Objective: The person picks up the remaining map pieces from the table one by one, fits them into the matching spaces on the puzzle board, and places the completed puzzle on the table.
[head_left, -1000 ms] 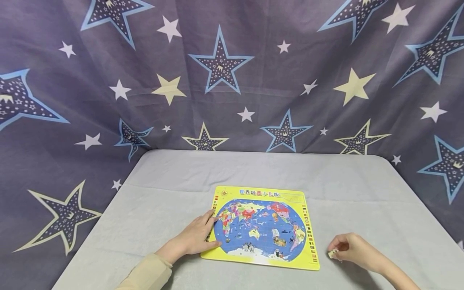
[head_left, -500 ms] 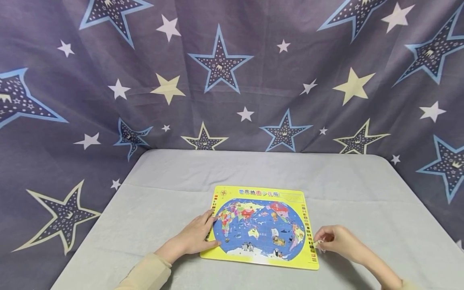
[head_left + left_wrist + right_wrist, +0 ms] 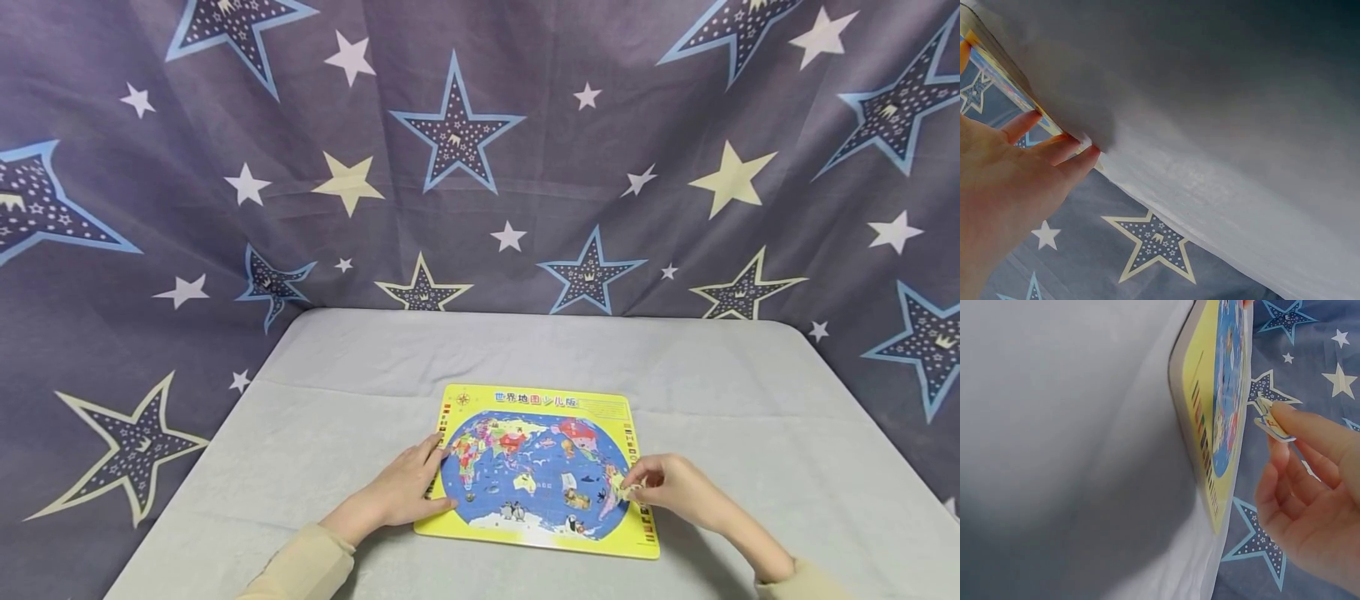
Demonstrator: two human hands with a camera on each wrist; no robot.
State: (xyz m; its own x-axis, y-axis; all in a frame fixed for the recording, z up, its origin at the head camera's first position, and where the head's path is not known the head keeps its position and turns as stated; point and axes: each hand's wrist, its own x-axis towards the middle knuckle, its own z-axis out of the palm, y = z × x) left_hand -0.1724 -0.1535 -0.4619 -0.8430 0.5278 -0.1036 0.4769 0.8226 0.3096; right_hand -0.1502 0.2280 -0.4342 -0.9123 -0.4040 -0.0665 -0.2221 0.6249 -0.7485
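A yellow-bordered world map jigsaw board (image 3: 540, 537) lies flat on the table, its blue oval map filling the middle. My left hand (image 3: 405, 487) rests on the board's left edge. In the left wrist view, the fingers (image 3: 1075, 162) of that hand extend along the board's side. Over the board's right border, my right hand (image 3: 678, 487) pinches a small puzzle piece between thumb and fingertips. The right wrist view shows this puzzle piece (image 3: 1275, 427) close up, yellow with blue at the edge and held above the board. Whether it touches the map cannot be told.
A pale grey cloth covers the table (image 3: 360, 358) around the board. Behind and at both sides hangs a dark curtain (image 3: 480, 225) printed with stars.
My right hand has moved left and away from me, bringing the puzzle piece from the bare cloth to over the board's right border. The left hand and the board stay in place.
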